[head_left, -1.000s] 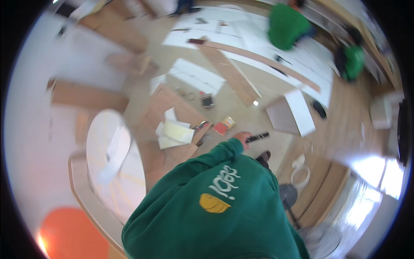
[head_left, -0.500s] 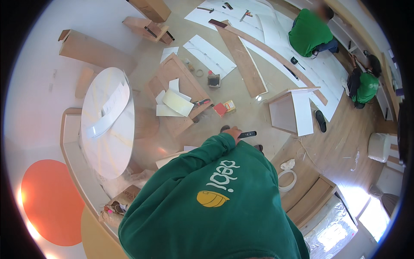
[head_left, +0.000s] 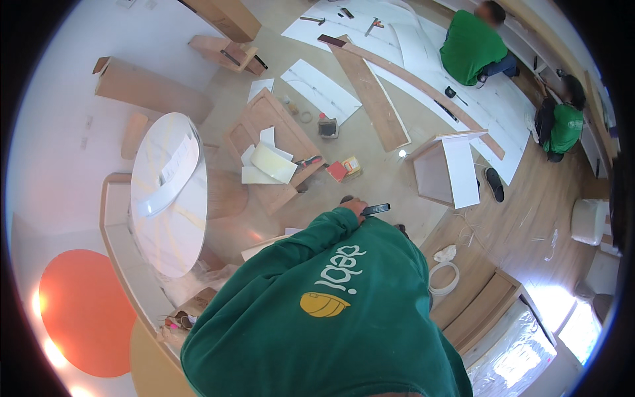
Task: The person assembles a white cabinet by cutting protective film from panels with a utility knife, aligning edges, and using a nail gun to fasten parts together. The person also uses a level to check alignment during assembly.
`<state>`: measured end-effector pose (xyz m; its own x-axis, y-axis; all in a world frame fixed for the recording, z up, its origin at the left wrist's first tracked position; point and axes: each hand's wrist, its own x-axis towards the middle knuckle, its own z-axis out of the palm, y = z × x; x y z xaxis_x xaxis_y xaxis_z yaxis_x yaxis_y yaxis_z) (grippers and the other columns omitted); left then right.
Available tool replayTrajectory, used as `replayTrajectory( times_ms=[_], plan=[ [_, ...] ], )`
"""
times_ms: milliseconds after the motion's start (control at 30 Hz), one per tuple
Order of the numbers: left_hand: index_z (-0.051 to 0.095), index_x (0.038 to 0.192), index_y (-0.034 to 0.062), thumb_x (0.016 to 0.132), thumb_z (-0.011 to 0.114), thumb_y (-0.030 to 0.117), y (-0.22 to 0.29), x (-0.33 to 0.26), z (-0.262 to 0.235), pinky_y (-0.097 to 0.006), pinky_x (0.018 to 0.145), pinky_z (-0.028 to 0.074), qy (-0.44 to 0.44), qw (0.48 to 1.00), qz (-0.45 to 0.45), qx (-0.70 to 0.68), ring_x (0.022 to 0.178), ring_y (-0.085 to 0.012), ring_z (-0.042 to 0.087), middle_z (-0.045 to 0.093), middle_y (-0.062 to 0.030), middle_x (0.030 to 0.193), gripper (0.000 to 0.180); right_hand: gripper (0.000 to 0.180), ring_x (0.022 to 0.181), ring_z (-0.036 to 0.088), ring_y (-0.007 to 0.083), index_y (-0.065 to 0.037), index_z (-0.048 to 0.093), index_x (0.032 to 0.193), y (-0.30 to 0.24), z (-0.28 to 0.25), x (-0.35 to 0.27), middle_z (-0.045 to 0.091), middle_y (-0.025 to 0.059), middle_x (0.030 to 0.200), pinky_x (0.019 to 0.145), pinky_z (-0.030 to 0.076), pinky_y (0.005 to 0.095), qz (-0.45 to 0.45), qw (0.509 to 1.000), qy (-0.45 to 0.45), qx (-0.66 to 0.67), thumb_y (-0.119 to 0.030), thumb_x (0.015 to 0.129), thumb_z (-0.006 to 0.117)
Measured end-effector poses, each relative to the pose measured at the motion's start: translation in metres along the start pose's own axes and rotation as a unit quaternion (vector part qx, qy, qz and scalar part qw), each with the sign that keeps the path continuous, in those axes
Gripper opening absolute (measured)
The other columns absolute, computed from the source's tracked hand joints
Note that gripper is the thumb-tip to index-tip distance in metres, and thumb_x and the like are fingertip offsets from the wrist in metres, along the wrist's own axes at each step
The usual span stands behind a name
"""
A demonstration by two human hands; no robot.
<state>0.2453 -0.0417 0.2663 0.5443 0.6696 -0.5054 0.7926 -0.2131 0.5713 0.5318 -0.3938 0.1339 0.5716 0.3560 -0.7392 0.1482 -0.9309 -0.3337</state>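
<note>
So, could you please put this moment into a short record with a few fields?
setting: room under fit-out, wooden floor
visible hand: hand at the end of a green sleeve, holding a dark tool; which hand it is, cannot tell
other hand: not in view
nearest things: red box, flat wooden frame with white sheets on it
left side: white oval tabletop
others: two people in green, far right

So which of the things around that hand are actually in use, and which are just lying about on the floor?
In use:
- right hand, gripping a dark tool
- dark tool, slim, sticking out to the right

Lying about:
- red box
- red-handled tool
- open wooden frame with white sheets
- white cable coil
- black shoe
</note>
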Motion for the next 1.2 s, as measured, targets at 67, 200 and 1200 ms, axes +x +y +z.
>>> replayTrajectory(
  times_ms=[67, 200, 1200],
  plan=[
    [0.060, 0.115, 0.0065, 0.078, 0.069, 0.016, -0.001, 0.004, 0.001, -0.044, 0.093, 0.047, 0.000, 1.000, 0.006, -0.007, 0.106, -0.0377, 0.058, 0.057, -0.0186, 0.114, 0.040, 0.049, 0.099, 0.064, 0.0395, -0.002, 0.065, 0.100, 0.002, -0.002, -0.001, 0.068, 0.0225, 0.099, 0.085, 0.049, 0.0460, 0.002, 1.000, -0.002, -0.001, -0.038, 0.069, 0.075],
    [0.061, 0.115, 0.0069, 0.079, 0.068, 0.015, 0.000, 0.010, 0.000, -0.044, 0.094, 0.047, 0.000, 0.999, -0.019, -0.029, 0.106, -0.0377, 0.058, 0.057, -0.0184, 0.113, 0.038, 0.049, 0.099, 0.064, 0.0395, -0.002, 0.065, 0.100, -0.002, -0.002, 0.001, 0.068, 0.0225, 0.099, 0.085, 0.049, 0.0461, -0.001, 1.000, 0.000, -0.003, -0.038, 0.069, 0.075],
    [0.057, 0.120, 0.0073, 0.080, 0.067, 0.021, -0.112, -0.007, -0.076, -0.045, 0.095, 0.045, -0.091, 0.996, 0.018, 0.006, 0.108, -0.0377, 0.057, 0.059, -0.0194, 0.113, 0.043, 0.052, 0.098, 0.064, 0.0394, -0.001, 0.063, 0.100, -0.033, 0.085, -0.077, 0.068, 0.0221, 0.098, 0.084, 0.049, 0.0465, 0.030, 0.999, 0.035, 0.010, -0.041, 0.069, 0.076]
  ],
)
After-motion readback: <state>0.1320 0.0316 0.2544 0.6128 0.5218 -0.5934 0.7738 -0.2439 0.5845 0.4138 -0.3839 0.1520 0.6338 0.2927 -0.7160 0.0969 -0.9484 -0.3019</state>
